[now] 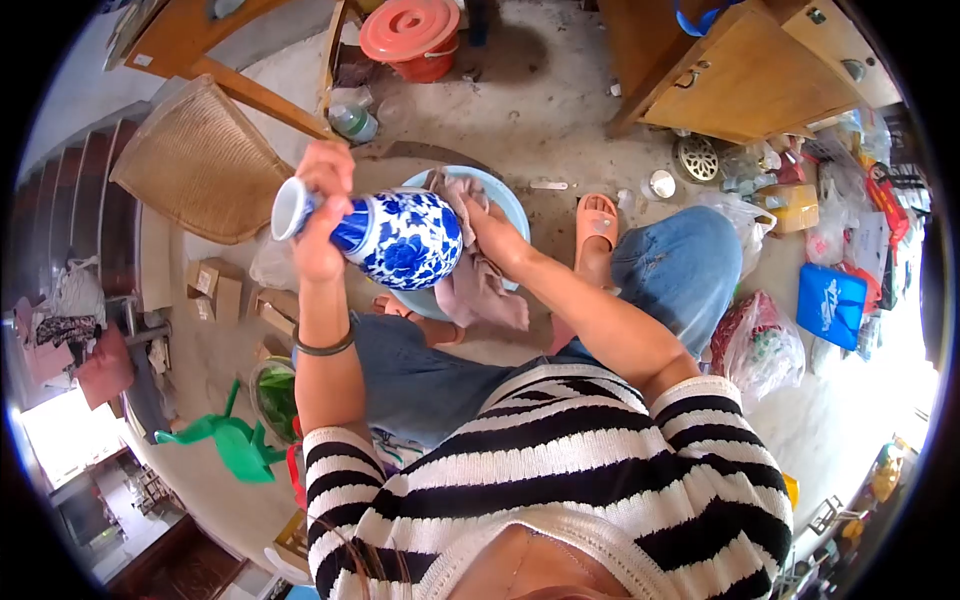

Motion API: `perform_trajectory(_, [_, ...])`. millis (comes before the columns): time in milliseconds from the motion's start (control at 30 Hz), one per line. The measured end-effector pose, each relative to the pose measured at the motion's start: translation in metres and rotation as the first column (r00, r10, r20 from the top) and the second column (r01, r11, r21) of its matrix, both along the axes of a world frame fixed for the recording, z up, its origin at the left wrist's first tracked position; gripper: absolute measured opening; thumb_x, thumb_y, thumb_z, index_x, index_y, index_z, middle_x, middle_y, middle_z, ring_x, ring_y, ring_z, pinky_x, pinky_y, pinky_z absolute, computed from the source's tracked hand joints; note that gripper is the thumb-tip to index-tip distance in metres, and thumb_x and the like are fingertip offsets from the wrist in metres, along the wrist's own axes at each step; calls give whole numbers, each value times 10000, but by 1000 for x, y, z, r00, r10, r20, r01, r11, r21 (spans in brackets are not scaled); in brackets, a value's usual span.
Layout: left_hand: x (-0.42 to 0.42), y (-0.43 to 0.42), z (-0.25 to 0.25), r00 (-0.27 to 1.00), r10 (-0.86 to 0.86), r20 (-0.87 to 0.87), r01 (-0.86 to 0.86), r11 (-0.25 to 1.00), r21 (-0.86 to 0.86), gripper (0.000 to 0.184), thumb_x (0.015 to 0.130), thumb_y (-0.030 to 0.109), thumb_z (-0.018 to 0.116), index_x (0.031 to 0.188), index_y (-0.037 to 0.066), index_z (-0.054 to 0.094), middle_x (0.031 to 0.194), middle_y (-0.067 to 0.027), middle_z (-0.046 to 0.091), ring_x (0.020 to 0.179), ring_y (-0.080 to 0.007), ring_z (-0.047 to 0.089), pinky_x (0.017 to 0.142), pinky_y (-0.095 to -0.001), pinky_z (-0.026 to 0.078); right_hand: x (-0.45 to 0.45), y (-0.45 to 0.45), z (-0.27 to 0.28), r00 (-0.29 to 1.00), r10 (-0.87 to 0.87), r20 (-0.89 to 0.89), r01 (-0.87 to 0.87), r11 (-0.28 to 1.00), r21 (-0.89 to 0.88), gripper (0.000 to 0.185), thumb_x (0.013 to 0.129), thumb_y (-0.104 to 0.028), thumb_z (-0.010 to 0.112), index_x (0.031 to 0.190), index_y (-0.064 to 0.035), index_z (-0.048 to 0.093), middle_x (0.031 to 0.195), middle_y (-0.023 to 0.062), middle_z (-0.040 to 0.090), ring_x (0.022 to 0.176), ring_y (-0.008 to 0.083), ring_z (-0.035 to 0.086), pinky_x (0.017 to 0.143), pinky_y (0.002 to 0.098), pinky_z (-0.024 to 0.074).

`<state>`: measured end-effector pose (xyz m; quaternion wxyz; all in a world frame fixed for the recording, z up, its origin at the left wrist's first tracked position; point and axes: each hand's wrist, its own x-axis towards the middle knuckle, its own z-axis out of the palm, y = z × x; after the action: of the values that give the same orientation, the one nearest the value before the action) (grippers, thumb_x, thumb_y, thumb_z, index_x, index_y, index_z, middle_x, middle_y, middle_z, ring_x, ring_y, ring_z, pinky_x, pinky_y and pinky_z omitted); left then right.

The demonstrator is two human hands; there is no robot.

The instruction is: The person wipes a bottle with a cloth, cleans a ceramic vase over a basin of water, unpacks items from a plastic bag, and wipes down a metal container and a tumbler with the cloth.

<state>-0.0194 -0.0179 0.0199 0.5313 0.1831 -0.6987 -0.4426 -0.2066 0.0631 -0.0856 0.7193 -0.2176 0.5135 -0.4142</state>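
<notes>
A blue-and-white vase (408, 238) lies tilted on its side in the air, its white mouth pointing left and its base to the right. My left hand (324, 205) is wrapped round the vase's neck. At the base end, my right hand (492, 232) presses a greyish-pink cloth (482, 293) against the vase; part of the cloth hangs down. Below them, a light blue basin (512, 200) stands on the floor between my feet. The vase and cloth hide most of the basin's inside.
A red lidded bucket (415, 45) stands ahead, near a plastic bottle (353, 122). Left are a woven chair back (200, 160), cardboard boxes (215, 287) and a green stool (235, 445). On the right are a wooden cabinet (750, 85), plastic bags (765, 345) and a blue bag (832, 305).
</notes>
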Motion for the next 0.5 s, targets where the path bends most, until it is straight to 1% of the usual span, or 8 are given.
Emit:
perform_trajectory(67, [-7,7,-5,989,108,100,-105,994,-30,193,765,122,653,695,30,498,892,-102,523,863,-231,489,769,-341,405,2,-4,34,941,-60,-333,-88,908,-410,519,934,-430,568,1220,3,563,1180,157,600,1101,318,567,901,398,471])
perform_trajectory(100, [-17,11,-1,936,239,258,-185,959,-217,159,798,42,673,746,18,524,888,-75,549,832,-206,509,759,-333,425,0,-4,49,869,-146,-474,-176,802,-570,481,923,-387,601,1196,7,571,1152,166,600,1090,346,562,897,411,471])
perform_trajectory(133, [-27,18,-1,916,271,297,-214,953,-213,147,807,11,661,766,12,520,862,-54,551,811,-183,508,767,-306,421,7,-6,63,673,-437,-597,-333,541,-772,414,827,-269,679,1122,2,576,1111,181,574,1024,398,543,863,427,475])
perform_trajectory(233, [-24,16,-8,958,272,86,-283,946,158,193,811,59,639,712,-4,485,835,-78,525,762,-165,471,712,-292,378,11,-4,86,527,-624,-578,-456,366,-811,384,760,-162,704,1082,2,575,1092,182,559,993,384,554,835,438,476])
perform_trajectory(267, [-20,10,-10,979,203,-4,-203,979,10,223,789,104,625,678,8,457,824,-95,509,750,-171,445,701,-303,354,9,-1,83,537,-648,-539,-434,336,-836,349,773,-128,700,1071,5,576,1070,184,564,972,382,561,817,441,479])
perform_trajectory(333, [-11,8,-9,986,104,-129,-85,985,147,240,775,182,568,657,60,399,804,-94,454,817,-183,392,746,-306,304,0,-1,67,540,-648,-537,-392,371,-842,320,761,-82,702,1045,1,579,1034,179,568,934,370,575,780,437,486])
perform_trajectory(433, [-8,11,-5,995,83,-61,-73,985,159,234,751,177,582,657,62,401,791,-90,445,786,-181,383,731,-314,300,-11,4,45,467,-596,-653,-385,528,-757,410,622,-92,738,993,-27,576,1004,148,545,944,328,567,724,409,497])
perform_trajectory(500, [-15,13,-7,992,127,8,-127,984,125,233,750,161,586,663,59,395,796,-96,449,788,-190,398,760,-318,313,-4,-3,56,481,-666,-570,-412,402,-817,380,634,-79,735,979,-27,583,963,141,562,891,342,587,694,414,494])
